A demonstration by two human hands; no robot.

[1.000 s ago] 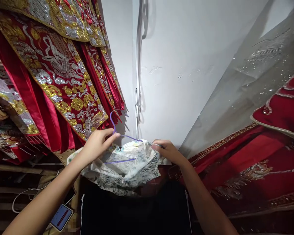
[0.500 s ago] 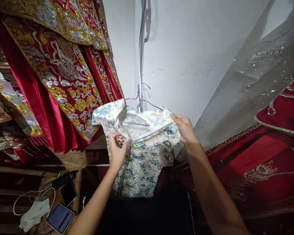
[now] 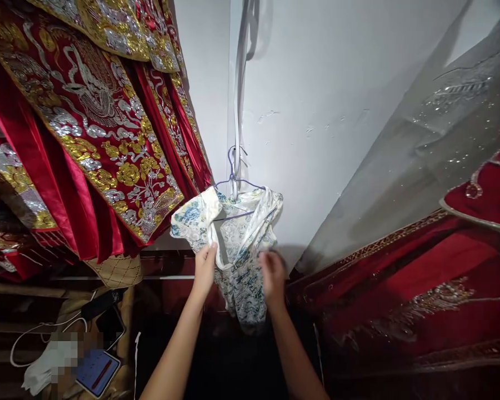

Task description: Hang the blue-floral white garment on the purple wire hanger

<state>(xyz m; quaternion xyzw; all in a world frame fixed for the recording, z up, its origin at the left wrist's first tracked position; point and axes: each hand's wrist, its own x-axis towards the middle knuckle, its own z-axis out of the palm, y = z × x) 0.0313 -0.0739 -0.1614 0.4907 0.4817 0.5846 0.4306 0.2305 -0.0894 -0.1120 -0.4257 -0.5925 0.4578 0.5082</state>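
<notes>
A white short-sleeved garment (image 3: 250, 294) with a blue and yellow floral print hangs on a purple hanger (image 3: 245, 181). Its wrapped V-neckline gapes at the front, showing the hanger's crossbar. My left hand (image 3: 204, 270) is closed, thumb and fingers pinching the neckline edge on the left side. My right hand (image 3: 272, 276) is beside the garment's right side, below the sleeve. Motion smears its fingers, so I cannot tell whether they grip the cloth. The hanger's hook is up by a white strap (image 3: 236, 111) running down the wall.
Red costumes with gold and silver embroidery (image 3: 129, 150) hang close on the left. At right are a plastic-covered sheet (image 3: 400, 166) and red beaded cloth (image 3: 425, 266). A lit phone (image 3: 98, 371) and a white cable (image 3: 14, 350) lie on a bamboo seat (image 3: 127, 322), lower left.
My right hand has left the right shoulder and moved down and inward. The garment has narrowed on that side, and its neckline hangs lower. My left hand stays at the neckline, slightly lower.
</notes>
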